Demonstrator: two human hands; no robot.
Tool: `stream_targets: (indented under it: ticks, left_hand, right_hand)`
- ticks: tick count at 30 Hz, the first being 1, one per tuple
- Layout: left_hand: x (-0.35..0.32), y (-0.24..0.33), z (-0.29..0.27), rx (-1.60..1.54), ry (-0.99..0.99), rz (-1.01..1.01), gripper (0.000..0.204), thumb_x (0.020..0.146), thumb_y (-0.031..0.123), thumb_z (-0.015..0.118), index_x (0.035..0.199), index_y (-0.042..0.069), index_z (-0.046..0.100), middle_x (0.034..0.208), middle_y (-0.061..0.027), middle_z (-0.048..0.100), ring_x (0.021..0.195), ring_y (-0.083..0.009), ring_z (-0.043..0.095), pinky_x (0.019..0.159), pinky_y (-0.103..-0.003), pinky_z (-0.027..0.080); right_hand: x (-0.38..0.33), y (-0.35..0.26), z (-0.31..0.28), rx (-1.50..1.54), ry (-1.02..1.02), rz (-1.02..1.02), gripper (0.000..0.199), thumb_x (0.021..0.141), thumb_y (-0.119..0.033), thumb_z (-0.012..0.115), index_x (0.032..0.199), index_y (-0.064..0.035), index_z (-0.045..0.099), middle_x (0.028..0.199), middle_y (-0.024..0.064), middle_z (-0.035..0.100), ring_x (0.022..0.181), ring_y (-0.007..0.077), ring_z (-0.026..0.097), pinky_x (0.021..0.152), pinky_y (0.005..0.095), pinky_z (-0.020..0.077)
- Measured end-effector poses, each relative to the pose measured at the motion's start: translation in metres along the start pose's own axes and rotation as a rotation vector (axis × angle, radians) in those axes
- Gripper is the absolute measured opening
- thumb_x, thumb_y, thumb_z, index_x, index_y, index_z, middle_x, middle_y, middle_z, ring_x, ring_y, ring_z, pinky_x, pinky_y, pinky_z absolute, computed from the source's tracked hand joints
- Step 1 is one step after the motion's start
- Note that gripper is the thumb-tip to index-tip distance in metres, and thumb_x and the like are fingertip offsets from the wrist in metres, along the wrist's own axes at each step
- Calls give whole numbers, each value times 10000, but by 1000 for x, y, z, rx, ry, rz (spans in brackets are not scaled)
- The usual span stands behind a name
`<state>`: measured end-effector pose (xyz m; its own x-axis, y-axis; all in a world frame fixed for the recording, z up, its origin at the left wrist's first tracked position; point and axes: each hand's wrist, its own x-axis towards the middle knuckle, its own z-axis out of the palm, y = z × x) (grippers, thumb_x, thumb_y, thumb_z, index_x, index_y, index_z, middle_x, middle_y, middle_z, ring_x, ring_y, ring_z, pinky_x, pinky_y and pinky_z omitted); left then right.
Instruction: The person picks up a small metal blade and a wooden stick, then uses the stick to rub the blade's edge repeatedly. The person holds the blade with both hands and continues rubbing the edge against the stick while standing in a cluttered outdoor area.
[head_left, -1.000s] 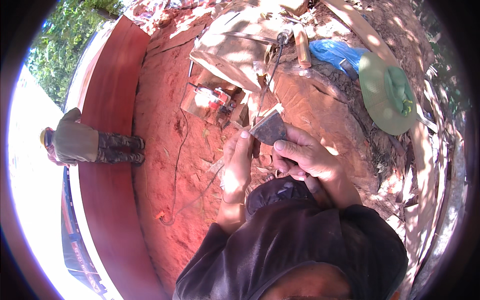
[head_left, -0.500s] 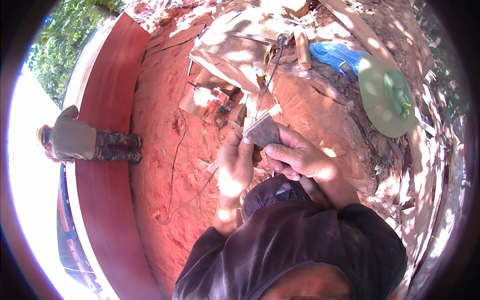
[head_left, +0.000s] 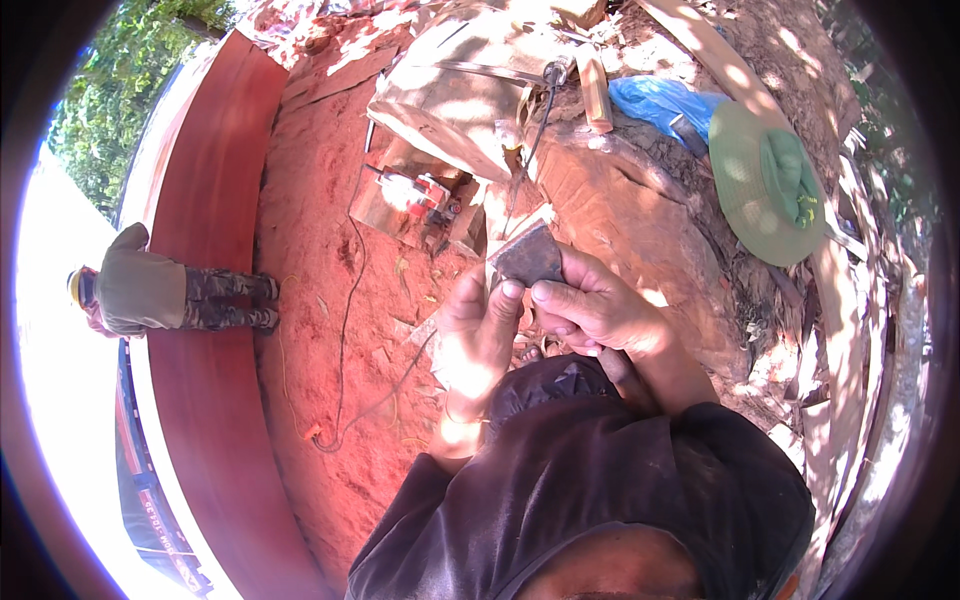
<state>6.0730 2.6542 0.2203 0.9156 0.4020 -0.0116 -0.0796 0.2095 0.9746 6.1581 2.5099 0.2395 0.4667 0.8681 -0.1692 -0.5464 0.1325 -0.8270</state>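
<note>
Both my hands hold a flat, dark metal blade (head_left: 530, 258) with a pale, bright edge on its upper left side. My left hand (head_left: 478, 325) is closed at its lower left, the thumb tip pressed to the lower edge. My right hand (head_left: 600, 305) grips its right side, with thumb and fingers bent around it. Below my right hand a brown, stick-like piece (head_left: 622, 372) shows beside the forearm; I cannot tell whether it joins the blade. My fingers behind the blade are partly hidden.
A red-and-white power tool (head_left: 425, 195) lies on a wood block ahead, near a big cut timber (head_left: 440, 125). Right are a green hat (head_left: 755, 185) and a blue bag (head_left: 655, 100). A cord (head_left: 345, 360) crosses the reddish ground. Left, a person (head_left: 145, 285) leans over a long red board (head_left: 205, 400).
The blade has tilted slightly in my hands, and my left thumb has shifted right along its lower edge. The surroundings have shifted slightly left in view.
</note>
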Motion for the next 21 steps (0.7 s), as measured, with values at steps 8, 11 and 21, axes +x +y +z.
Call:
stream_targets:
  ticks: [8, 11, 21]
  left_hand:
    - [8, 0, -6, 24, -72, 17, 275, 1000, 188, 602, 1193, -7, 582, 926, -2, 604, 796, -64, 500, 711, -218, 377]
    - [8, 3, -11, 24, -155, -4, 331, 1011, 141, 555, 1292, -32, 532, 1083, -62, 617, 962, -122, 529, 869, -270, 392]
    - [5, -3, -9, 16, -146, 58, 319, 1045, 205, 506, 1297, 13, 539, 980, 30, 598, 795, -25, 498, 691, -175, 405]
  right_hand:
    - [1, -2, 3, -42, 39, 38, 321, 1040, -229, 464, 1340, -113, 461, 624, -52, 441, 432, 21, 353, 387, 197, 314]
    - [2, 0, 5, -37, 20, 20, 345, 1038, -237, 469, 1360, -114, 445, 632, -48, 447, 431, 18, 356, 385, 192, 314]
    - [6, 5, 3, -49, -44, -29, 334, 1048, -224, 446, 1355, -92, 436, 631, -49, 445, 410, 20, 363, 367, 186, 311]
